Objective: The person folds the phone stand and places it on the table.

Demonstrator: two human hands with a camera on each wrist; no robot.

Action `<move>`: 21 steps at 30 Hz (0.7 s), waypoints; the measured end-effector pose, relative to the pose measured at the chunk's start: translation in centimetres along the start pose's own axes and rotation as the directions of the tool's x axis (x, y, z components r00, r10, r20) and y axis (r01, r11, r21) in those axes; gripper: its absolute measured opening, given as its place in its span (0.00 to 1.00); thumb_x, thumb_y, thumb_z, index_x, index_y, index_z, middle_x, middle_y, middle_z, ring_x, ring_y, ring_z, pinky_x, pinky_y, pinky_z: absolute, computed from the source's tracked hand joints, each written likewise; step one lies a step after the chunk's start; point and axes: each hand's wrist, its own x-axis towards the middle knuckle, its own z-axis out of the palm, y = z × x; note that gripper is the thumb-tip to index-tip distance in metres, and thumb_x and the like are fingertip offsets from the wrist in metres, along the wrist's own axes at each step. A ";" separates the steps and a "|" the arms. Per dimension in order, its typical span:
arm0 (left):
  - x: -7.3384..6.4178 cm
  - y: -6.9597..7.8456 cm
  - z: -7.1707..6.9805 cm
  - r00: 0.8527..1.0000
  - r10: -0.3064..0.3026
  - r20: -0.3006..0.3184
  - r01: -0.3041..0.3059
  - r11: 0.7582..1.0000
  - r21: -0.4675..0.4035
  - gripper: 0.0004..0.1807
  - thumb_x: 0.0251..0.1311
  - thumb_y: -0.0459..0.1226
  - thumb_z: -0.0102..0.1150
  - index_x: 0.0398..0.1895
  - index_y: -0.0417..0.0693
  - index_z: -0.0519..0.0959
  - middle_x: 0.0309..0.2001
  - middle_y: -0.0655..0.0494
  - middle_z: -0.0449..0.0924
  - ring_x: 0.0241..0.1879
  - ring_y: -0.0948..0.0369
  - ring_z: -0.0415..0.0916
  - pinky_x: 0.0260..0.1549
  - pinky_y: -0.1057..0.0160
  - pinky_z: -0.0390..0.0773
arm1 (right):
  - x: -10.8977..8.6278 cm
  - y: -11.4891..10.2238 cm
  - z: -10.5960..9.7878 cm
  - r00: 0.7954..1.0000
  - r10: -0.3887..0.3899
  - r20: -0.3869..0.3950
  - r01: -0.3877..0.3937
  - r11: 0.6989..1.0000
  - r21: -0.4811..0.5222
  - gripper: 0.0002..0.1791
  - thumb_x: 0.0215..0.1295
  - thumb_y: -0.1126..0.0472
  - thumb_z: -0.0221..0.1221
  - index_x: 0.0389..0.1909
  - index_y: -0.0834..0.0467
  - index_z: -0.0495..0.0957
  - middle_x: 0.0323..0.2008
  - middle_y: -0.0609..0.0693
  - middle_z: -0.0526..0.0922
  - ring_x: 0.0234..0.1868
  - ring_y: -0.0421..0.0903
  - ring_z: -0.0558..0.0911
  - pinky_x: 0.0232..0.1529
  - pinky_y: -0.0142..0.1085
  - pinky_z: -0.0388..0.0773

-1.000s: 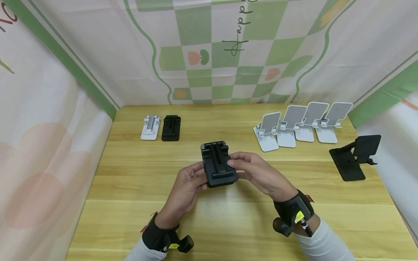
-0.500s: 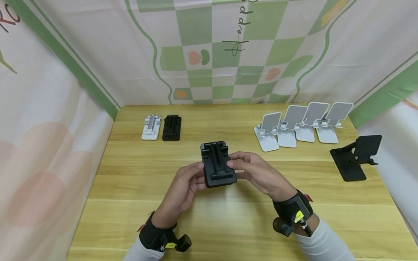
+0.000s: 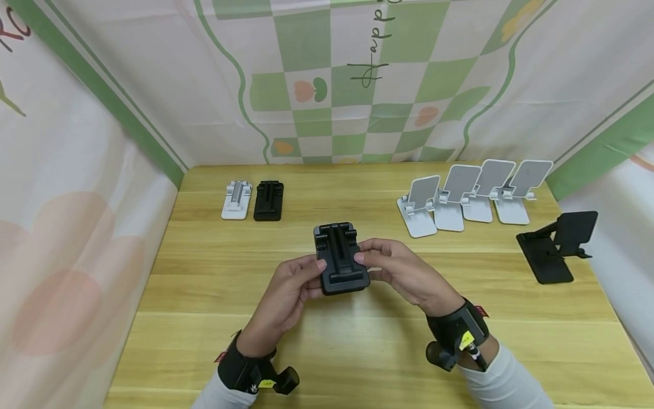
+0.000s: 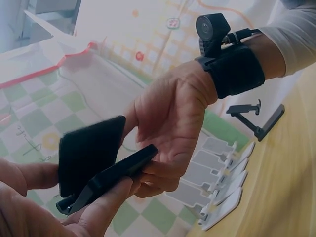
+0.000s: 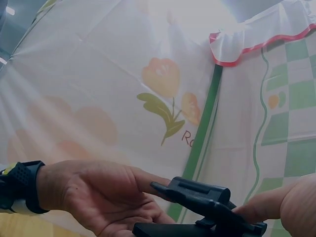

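Note:
In the head view a black folding phone stand (image 3: 339,258) is held above the middle of the table. My left hand (image 3: 286,295) pinches its left edge, thumb tip lapping onto the near face. On the other side my right hand (image 3: 403,270) grips the right edge, thumb on the face and fingers behind. From the left wrist view, the stand's plate (image 4: 94,153) and its thicker base (image 4: 118,170) spread apart in a narrow V, joined at the hinge end. The right wrist view shows the stand's hinge arm (image 5: 200,192) between both hands.
A folded white phone stand (image 3: 237,200) and a folded black one (image 3: 268,200) lie at the back left. Several unfolded white stands (image 3: 420,207) form a row at the back right. An unfolded black stand (image 3: 549,250) is near the wooden table's (image 3: 204,341) right edge.
My left hand has changed its grip, its thumb lifting from low on the stand's left side and coming down higher, over the edge. The right hand has barely moved.

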 end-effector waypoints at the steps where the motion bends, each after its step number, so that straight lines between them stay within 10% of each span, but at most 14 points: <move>1: 0.0 0.0 0.0 1.000 -0.001 -0.003 0.001 1.000 0.001 0.27 0.64 0.38 0.58 0.61 0.28 0.70 0.51 0.37 0.82 0.46 0.51 0.83 0.44 0.57 0.82 | 0.0 0.1 0.0 1.000 -0.001 -0.002 0.001 1.000 -0.001 0.25 0.68 0.60 0.55 0.58 0.75 0.66 0.50 0.61 0.76 0.47 0.49 0.80 0.49 0.42 0.81; 21: 0.1 -0.1 0.0 1.000 -0.006 -0.028 0.009 0.997 0.078 0.23 0.67 0.35 0.54 0.61 0.29 0.70 0.53 0.35 0.80 0.48 0.51 0.82 0.43 0.57 0.82 | 0.3 0.6 0.1 0.998 -0.035 -0.055 0.033 0.999 -0.026 0.24 0.64 0.63 0.60 0.55 0.75 0.68 0.43 0.58 0.80 0.38 0.45 0.82 0.41 0.37 0.83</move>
